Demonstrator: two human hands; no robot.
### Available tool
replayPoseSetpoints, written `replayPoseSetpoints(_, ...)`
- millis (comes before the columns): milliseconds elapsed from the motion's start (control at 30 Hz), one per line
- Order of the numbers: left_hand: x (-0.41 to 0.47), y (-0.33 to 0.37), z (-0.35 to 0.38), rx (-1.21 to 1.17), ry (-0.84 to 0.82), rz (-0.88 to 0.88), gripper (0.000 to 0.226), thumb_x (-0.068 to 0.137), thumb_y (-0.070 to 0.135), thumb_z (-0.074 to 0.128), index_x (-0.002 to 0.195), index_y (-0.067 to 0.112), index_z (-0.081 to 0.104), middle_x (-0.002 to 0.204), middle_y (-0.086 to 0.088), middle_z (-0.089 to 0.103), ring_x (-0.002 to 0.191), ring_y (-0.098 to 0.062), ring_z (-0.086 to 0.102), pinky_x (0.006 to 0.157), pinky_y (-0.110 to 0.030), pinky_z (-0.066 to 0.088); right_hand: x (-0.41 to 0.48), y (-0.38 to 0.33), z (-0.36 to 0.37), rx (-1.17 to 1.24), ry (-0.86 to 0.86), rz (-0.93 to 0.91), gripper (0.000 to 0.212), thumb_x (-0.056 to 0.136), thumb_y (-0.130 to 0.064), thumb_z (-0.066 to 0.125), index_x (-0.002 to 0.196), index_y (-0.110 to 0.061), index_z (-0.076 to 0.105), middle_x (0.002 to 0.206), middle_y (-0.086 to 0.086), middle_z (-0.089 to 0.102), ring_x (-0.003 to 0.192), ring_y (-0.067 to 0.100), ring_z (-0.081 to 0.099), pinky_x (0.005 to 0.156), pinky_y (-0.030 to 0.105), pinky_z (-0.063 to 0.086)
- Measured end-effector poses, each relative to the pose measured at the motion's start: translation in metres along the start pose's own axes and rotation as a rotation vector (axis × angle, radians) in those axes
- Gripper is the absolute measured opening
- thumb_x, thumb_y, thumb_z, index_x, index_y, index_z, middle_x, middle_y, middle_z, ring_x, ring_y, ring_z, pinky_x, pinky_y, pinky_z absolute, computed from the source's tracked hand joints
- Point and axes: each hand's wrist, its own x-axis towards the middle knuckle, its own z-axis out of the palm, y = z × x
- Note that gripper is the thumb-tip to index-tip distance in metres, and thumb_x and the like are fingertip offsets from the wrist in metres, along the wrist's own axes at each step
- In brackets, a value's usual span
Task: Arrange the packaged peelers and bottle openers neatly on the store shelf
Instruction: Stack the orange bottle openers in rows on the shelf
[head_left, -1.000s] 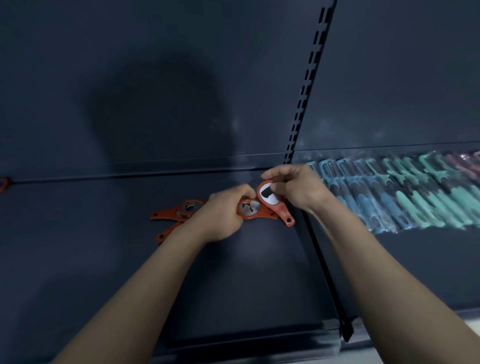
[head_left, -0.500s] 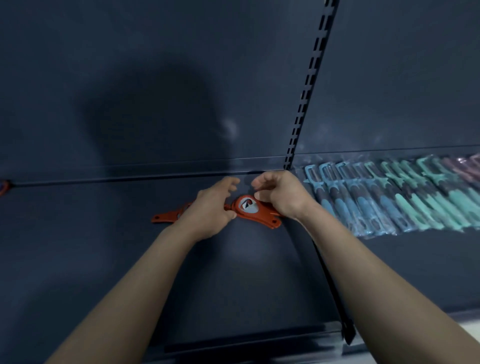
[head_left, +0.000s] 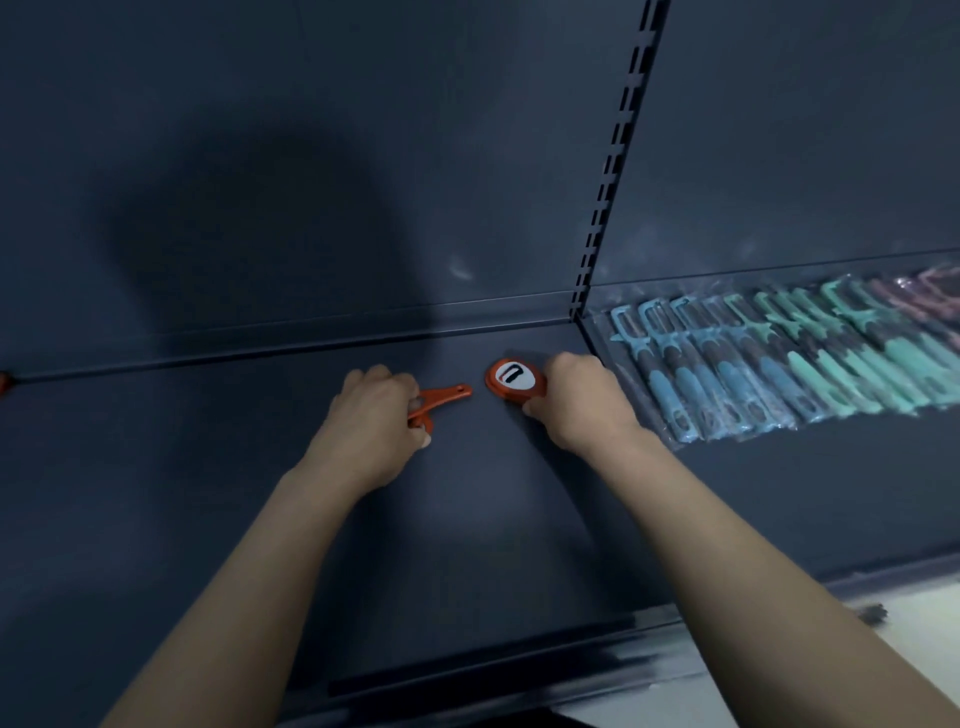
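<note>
While both arms reach in from 6 o'clock, each hand is on an orange opener on the dark shelf (head_left: 218, 493). Left hand (head_left: 376, 423) is curled closed over orange openers (head_left: 441, 397); one handle tip pokes out toward 3 o'clock, a second orange bit shows under the fingers, exact count hidden. Right hand (head_left: 574, 402) pinches the handle end of another opener (head_left: 514, 379), whose round head with a white insert points to 9 o'clock and lies flat on the shelf. The two openers are near each other, not touching, small gap between handle tip and round head. Peelers (head_left: 769, 358) in clear packs sit on the next shelf bay at 3 o'clock of the right hand, overlapping in a slanted row, blue ones nearest, teal further, pinkish ones at the far right edge, blurred. Slotted upright (head_left: 608, 176) runs toward 12 o'clock between the two bays. Small orange bit (head_left: 2, 383) at far 9 o'clock edge, cannot tell what it is.
</note>
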Motion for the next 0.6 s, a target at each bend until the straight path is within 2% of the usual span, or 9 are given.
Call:
replayPoseSetpoints(133, -0.002, -0.001, 0.001, 0.018, 0.004, -0.009, 0.042, 0.080, 0.034, 0.068, 0.116, 0.017, 0.055, 0.120, -0.004, 0.045, 0.113, -0.025, 0.036, 0.094, -0.034, 0.033, -0.008, 0.000, 0.004, 0.021, 0.076, 0.057, 0.036, 0.088, -0.029, 0.063, 0.110, -0.001, 0.058, 0.114, 0.018, 0.058, 0.108, 0.035, 0.054, 0.072, 0.031, 0.039)
replayPoseSetpoints(233, -0.003, -0.006, 0.002, 0.043, -0.022, -0.023, 0.049, 0.081, 0.040, 0.066, 0.124, 0.020, 0.050, 0.127, -0.004, 0.043, 0.117, -0.026, 0.036, 0.097, -0.037, 0.032, -0.013, 0.002, 0.007, 0.028, 0.120, 0.086, 0.032, 0.090, -0.026, 0.062, 0.109, 0.000, 0.058, 0.112, 0.019, 0.060, 0.107, 0.034, 0.055, 0.073, 0.032, 0.041)
replayPoseSetpoints(333, -0.003, -0.008, 0.003, -0.032, 0.014, -0.011, 0.039, 0.081, 0.037, 0.067, 0.112, 0.018, 0.056, 0.115, -0.005, 0.050, 0.106, -0.025, 0.042, 0.091, -0.037, 0.036, -0.016, 0.003, 0.010, 0.070, 0.152, 0.108, 0.031, 0.089, -0.027, 0.062, 0.104, 0.000, 0.059, 0.108, 0.018, 0.062, 0.103, 0.033, 0.057, 0.071, 0.032, 0.042)
replayPoseSetpoints(433, -0.003, -0.009, 0.005, -0.092, 0.066, 0.003, 0.033, 0.079, 0.034, 0.070, 0.104, 0.014, 0.058, 0.103, -0.004, 0.050, 0.095, -0.021, 0.041, 0.082, -0.032, 0.037, -0.019, 0.003, 0.011, 0.105, 0.155, 0.128, 0.032, 0.088, -0.029, 0.063, 0.100, 0.001, 0.060, 0.104, 0.018, 0.063, 0.099, 0.033, 0.058, 0.068, 0.030, 0.040)
replayPoseSetpoints(533, -0.001, -0.009, 0.007, -0.101, 0.129, -0.003, 0.032, 0.079, 0.031, 0.071, 0.101, 0.012, 0.058, 0.096, -0.002, 0.046, 0.094, -0.023, 0.045, 0.078, -0.031, 0.037, -0.021, 0.003, 0.013, 0.107, 0.157, 0.123, 0.030, 0.088, -0.026, 0.063, 0.100, 0.001, 0.059, 0.105, 0.018, 0.061, 0.101, 0.034, 0.058, 0.069, 0.029, 0.037)
replayPoseSetpoints(600, 0.000, -0.009, 0.008, -0.101, 0.163, -0.016, 0.033, 0.080, 0.031, 0.070, 0.103, 0.012, 0.058, 0.098, -0.005, 0.048, 0.096, -0.025, 0.047, 0.078, -0.032, 0.038, -0.022, 0.001, 0.015, 0.113, 0.165, 0.112, 0.025, 0.090, -0.022, 0.061, 0.100, 0.000, 0.059, 0.105, 0.017, 0.061, 0.101, 0.035, 0.057, 0.069, 0.029, 0.037)
